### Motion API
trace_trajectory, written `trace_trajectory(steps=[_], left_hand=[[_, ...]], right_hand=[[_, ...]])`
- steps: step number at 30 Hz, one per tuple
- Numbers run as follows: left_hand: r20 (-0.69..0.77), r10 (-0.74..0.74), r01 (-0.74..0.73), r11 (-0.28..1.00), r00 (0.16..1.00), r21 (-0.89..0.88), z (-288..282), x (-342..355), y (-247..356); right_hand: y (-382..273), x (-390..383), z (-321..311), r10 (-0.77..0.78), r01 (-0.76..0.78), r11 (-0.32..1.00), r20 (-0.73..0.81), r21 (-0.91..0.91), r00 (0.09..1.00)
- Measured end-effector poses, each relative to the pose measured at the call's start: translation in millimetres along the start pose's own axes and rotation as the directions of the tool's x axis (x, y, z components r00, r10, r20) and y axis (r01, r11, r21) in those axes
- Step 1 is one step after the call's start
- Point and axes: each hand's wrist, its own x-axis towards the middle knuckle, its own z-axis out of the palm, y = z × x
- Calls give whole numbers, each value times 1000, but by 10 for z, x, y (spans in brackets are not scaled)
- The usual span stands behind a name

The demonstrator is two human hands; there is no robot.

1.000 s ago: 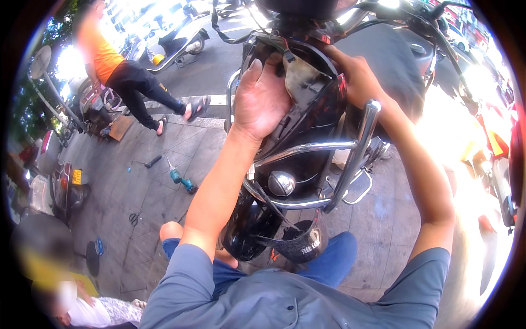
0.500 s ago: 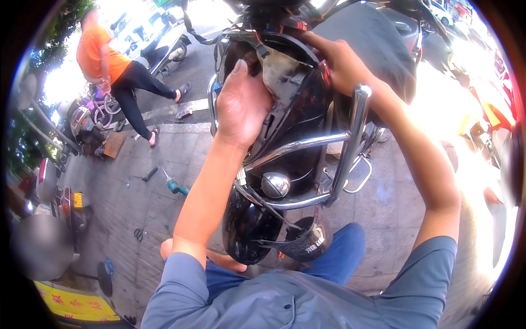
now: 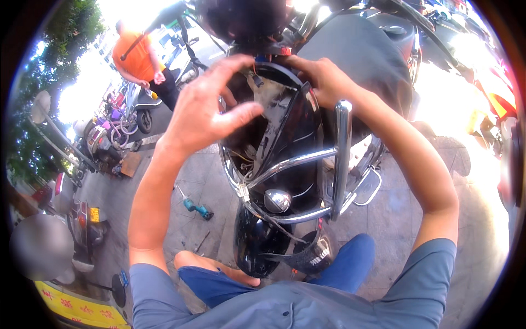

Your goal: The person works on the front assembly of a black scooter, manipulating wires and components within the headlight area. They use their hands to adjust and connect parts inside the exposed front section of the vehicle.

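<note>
Fingers [image 3: 233, 118] of the left hand [image 3: 200, 112] are spread apart, hovering just beside the black scooter panel [image 3: 285, 126] without gripping it. The right hand [image 3: 323, 82] has its fingers clamped on the panel's upper edge. Chrome guard bars [image 3: 339, 159] wrap the scooter's front below; a teal drill [image 3: 196, 208] lies on the pavement.

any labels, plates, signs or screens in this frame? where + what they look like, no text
Yellow plate: small rectangle on the rear of a parked scooter at left, dark marks.
Yellow banner: strip at the lower left edge, red marks.
White lettering: on the black front fender, low centre between the knees.
No screens or packages show.
</note>
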Motion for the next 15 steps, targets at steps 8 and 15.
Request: trace_trajectory(steps=[8, 15], left_hand=[[-55, 78, -65, 976, 995, 206, 122, 26, 40], [-115, -499, 138, 442, 859, -887, 835, -296, -209]], right_hand=[[4, -37, -28, 54, -56, 998, 53, 27, 997], [-101, 13, -83, 61, -54, 996, 99, -72, 993]])
